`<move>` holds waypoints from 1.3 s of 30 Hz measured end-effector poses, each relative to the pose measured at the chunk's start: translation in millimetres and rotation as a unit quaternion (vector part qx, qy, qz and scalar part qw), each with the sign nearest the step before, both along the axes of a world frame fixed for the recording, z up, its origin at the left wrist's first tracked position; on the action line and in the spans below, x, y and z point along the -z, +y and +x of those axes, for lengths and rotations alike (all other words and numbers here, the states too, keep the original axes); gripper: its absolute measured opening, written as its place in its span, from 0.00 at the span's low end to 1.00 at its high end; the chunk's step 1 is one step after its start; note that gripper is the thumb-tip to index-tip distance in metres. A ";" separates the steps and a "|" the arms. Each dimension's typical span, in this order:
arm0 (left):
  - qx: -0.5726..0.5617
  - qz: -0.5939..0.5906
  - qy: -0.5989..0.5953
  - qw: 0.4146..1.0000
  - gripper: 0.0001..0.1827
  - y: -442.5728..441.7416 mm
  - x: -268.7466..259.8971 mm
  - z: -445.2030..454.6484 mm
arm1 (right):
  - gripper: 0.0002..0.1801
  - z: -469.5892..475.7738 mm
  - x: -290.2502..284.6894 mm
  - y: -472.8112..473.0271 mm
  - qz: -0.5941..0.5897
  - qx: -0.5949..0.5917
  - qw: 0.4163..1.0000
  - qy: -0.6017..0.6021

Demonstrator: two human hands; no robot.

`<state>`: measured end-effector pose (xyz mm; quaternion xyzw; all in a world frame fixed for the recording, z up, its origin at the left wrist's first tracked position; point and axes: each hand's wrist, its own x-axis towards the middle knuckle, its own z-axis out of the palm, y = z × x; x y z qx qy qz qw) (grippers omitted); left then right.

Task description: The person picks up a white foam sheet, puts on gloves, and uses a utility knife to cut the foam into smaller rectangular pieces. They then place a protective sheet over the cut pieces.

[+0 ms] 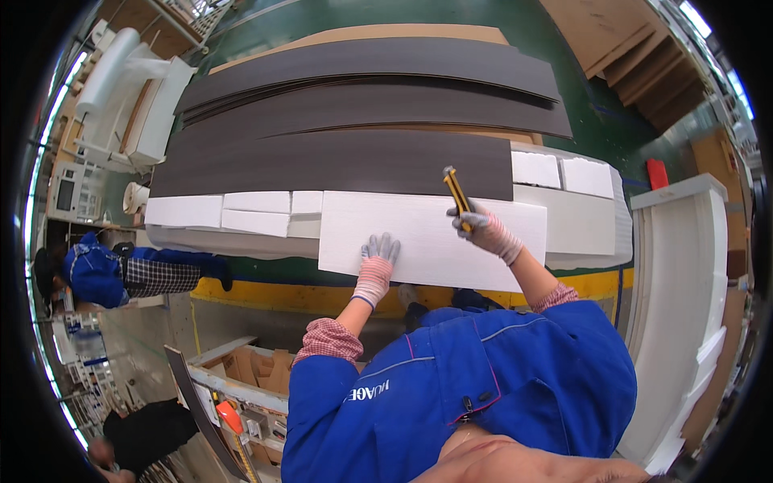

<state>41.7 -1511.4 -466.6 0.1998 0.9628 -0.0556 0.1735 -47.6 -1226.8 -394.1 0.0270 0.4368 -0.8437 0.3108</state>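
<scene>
My right hand (483,228), in a grey-palmed work glove with a striped cuff, is closed around a yellow and black utility knife (459,199), its head pointing away from me. My left hand (380,253), gloved likewise, lies flat with fingers spread on a large white foam sheet (423,241). The sheet overlaps the near edge of the work surface. Beyond it lies a long dark panel (338,163), with smaller white foam blocks (256,202) along its near side and more foam pieces (534,169) at its right end. Whether the knife's blade is out cannot be told.
Further dark panels (386,54) lie behind. At right stands a stack of white sheets (682,259), with cardboard (652,72) beyond. A parts cart (241,386) stands behind me at left. One person in blue (96,268) and another in black (148,431) are at left.
</scene>
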 end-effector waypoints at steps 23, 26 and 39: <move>-0.029 0.016 -0.003 0.999 0.36 -2.2 7.9 0.7 | 0.26 22.9 31.2 -106.5 0.427 -0.104 0.878 0.190; -0.029 0.015 -0.029 0.999 0.29 -1.2 6.0 -4.5 | 0.28 4.0 38.5 -150.4 0.518 -0.149 0.767 0.347; -0.076 0.102 0.028 0.991 0.29 -1.9 44.7 -10.8 | 0.34 -9.0 13.0 -214.0 0.571 -0.325 0.494 0.569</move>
